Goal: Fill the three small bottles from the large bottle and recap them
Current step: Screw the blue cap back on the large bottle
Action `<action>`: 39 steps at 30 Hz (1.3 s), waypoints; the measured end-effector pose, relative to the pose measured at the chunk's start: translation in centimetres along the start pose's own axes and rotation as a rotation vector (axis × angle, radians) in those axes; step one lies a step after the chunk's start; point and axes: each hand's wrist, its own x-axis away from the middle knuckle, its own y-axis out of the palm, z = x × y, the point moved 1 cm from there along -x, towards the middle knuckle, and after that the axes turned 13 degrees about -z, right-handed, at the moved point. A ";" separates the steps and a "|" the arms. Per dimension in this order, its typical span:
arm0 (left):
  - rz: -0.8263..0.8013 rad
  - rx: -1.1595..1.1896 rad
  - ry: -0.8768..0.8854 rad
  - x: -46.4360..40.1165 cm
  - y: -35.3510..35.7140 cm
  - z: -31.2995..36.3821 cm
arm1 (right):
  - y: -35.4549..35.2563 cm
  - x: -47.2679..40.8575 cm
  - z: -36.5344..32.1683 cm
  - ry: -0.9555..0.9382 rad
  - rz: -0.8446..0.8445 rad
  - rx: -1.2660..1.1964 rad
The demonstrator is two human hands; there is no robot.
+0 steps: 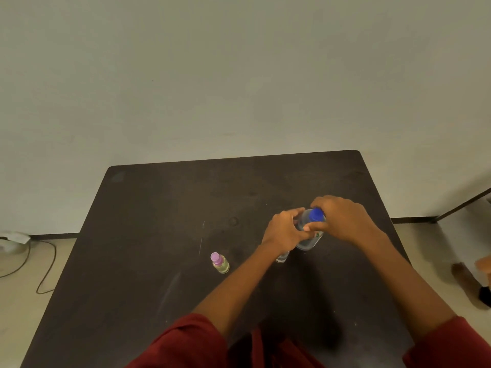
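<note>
A dark surface [159, 208] stands against a pale wall, with a cable on the floor at the left. The large bottle [308, 239] stands upright right of centre on it, clear-bodied with a blue cap [316, 215]. The left hand [284, 231] wraps its grip round the bottle's body just below the neck; the right hand [342, 219] closes its grip over the cap from above. A small bottle with a pink cap [220, 262] stands apart to the left, untouched. Another small bottle [282, 257] peeks out under the left wrist, mostly hidden.
</note>
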 end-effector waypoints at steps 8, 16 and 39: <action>-0.013 0.029 -0.009 0.0 0.0 -0.1 | 0.4 -0.2 -0.3 -0.030 0.104 -0.012; 0.015 -0.086 0.006 0.3 0.0 0.1 | 0.9 -0.1 -0.1 0.000 0.096 -0.018; 0.653 0.157 -0.024 17.4 -9.1 -10.1 | 5.8 3.7 -10.8 -0.457 0.293 -0.072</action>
